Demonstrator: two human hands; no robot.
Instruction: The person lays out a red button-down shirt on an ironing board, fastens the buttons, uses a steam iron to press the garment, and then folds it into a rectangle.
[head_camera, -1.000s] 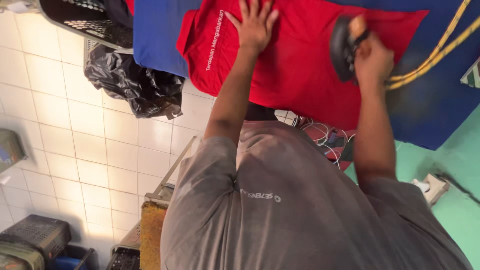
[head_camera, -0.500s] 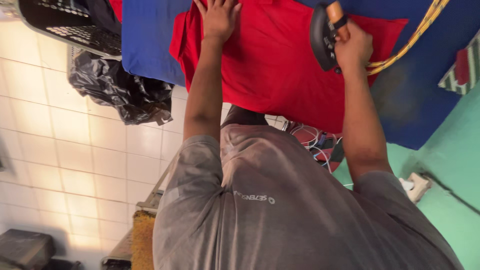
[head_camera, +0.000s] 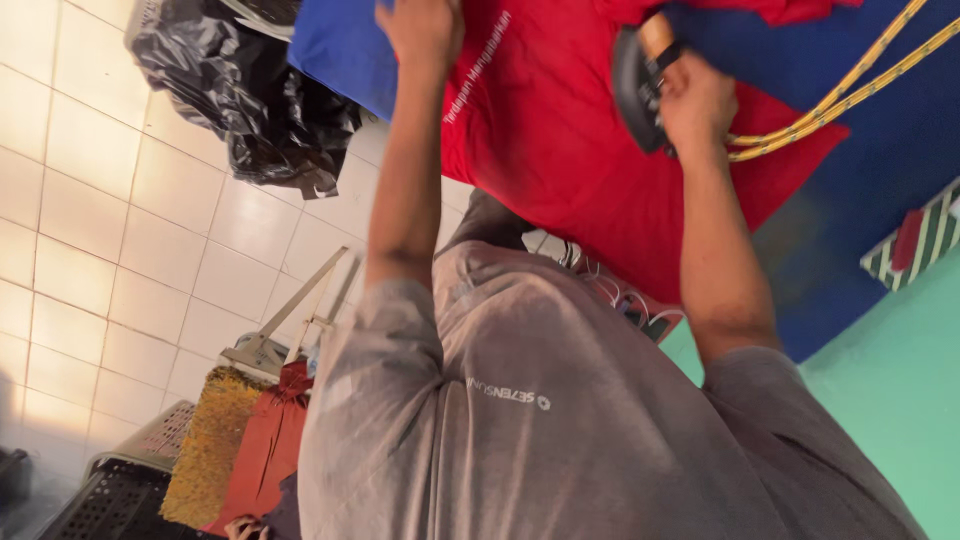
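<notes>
Blue-covered table fills the top of the view, green wall at lower right, pale tiled floor at left. View is tilted and partly motion-blurred.

Red shirt lies spread flat on the blue cover, a line of white print near its left part. Dark iron sits on the shirt's upper right area, with an orange-brown handle. Right hand is wrapped closed around that handle, gripping the iron. Yellow braided cord runs from just beside that hand up and away toward the top right corner, across the blue cover.

Left hand rests on the shirt near its upper left edge, palm down; its fingers run out of the frame's top, so I cannot tell whether they are spread or curled.

Person's grey shirt takes up the lower middle.

Further out: black plastic bag on the floor beside the table's left end. Striped green-and-white box at the right edge. Mustard-coloured mat and red cloth at lower left, next to a dark basket.
</notes>
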